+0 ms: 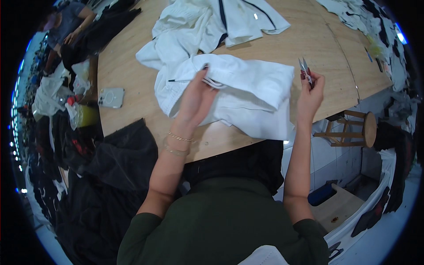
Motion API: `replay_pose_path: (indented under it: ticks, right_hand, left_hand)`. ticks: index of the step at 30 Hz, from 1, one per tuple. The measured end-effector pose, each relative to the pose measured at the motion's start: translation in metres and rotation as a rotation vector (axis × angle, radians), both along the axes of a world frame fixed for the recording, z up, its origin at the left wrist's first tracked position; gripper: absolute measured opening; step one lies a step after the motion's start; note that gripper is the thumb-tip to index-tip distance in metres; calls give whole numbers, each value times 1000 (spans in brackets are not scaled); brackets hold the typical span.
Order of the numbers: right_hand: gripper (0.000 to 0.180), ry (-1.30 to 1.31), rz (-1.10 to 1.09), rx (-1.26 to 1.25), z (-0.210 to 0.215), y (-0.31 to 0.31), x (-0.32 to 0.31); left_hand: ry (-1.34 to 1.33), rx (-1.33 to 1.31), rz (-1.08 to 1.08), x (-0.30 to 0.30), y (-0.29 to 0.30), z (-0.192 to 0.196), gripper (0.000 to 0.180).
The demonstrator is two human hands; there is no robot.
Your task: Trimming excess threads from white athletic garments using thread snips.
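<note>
White shorts [247, 84] with a gathered elastic waistband lie partly folded at the table's near edge. My left hand [198, 95] is closed on their upper layer, its thumb on top and the other fingers underneath, mostly hidden. Looped white drawstring [213, 83] shows beside those fingers, and a dark-tipped cord end sticks out to the left. Off to the right of the shorts, my right hand [313, 88] grips small thread snips [305, 68]. The two pointed blades stand up, slightly apart, not touching the cloth.
More white garments with dark stripes [212, 26] are heaped at the far side of the wooden table [327, 39]. A phone [111, 97] lies at the left edge. Dark cloth [123, 154] hangs nearby. A wooden stool [366, 128] stands right. Another person [70, 26] is at far left.
</note>
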State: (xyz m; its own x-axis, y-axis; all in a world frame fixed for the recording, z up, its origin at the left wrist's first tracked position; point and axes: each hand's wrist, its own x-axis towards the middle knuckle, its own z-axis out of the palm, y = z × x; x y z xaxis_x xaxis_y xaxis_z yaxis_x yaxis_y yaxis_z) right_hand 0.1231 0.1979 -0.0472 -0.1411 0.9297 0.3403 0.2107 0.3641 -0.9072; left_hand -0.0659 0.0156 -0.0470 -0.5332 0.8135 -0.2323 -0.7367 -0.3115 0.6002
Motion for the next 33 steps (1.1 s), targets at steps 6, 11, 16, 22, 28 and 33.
replay_pose_path:
  ticks: [6, 11, 16, 22, 28, 33]
  right_hand:
    - [26, -293, -142, -135, -80, 74, 72]
    - [22, -503, -380, 182, -64, 11, 127]
    - [30, -675, -458, -481, -181, -139, 291]
    - [45, -311, -231, -1275, -249, -232, 369]
    - [46, -91, -208, -1304, -240, -228, 377]
    - [47, 104, -175, -1310, -231, -218, 366]
  left_hand:
    - [746, -576, -581, 24, -28, 24, 26]
    - [1130, 80, -1210, 117, -16, -8, 21]
    - [1436, 480, -1616, 183, 13, -35, 25]
    - [1589, 610, -1722, 206, 21, -44, 31]
    - [1685, 672, -1806, 213, 27, -34, 37]
    - [1722, 646, -1743, 208, 25, -33, 38]
